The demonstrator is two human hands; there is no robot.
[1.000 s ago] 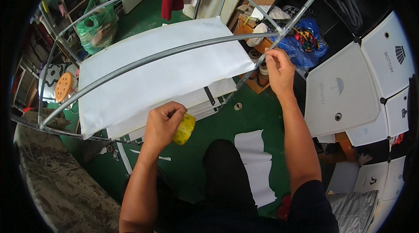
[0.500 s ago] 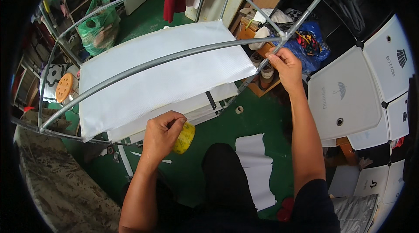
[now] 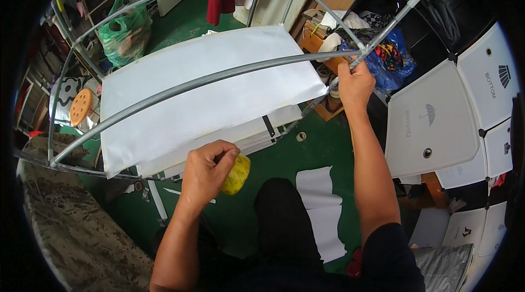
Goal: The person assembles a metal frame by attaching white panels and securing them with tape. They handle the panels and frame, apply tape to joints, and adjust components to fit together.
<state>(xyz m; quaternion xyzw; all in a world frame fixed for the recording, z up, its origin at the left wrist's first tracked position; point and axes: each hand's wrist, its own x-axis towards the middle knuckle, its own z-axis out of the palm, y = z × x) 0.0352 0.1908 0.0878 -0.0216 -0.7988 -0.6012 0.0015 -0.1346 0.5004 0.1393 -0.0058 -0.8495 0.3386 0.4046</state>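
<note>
My left hand [image 3: 206, 174] is closed on a roll of yellow tape [image 3: 238, 175], which hangs from the fingers below the near edge of a white sheet [image 3: 213, 68]. The sheet lies stretched inside a grey metal tube frame [image 3: 191, 81]. Over at the frame's right corner, my right hand [image 3: 356, 87] grips the slanting tube just below its joint [image 3: 362, 49]. Its fingers wrap behind the tube, close to the sheet's right corner, and are partly hidden. A black strap [image 3: 268, 126] hangs under the sheet.
Curved tubes cross above the sheet. White panels [image 3: 432, 122] stand at the right. White paper [image 3: 320, 210] and a small roll [image 3: 301, 136] lie on the green floor. A green bag [image 3: 126, 29] and an orange stool [image 3: 81, 107] are at the left, a camouflage cloth [image 3: 65, 210] nearer.
My right hand has turned and shifted slightly left and down, its fingers now further round the tube. The tape roll has moved a little to the right with my left hand.
</note>
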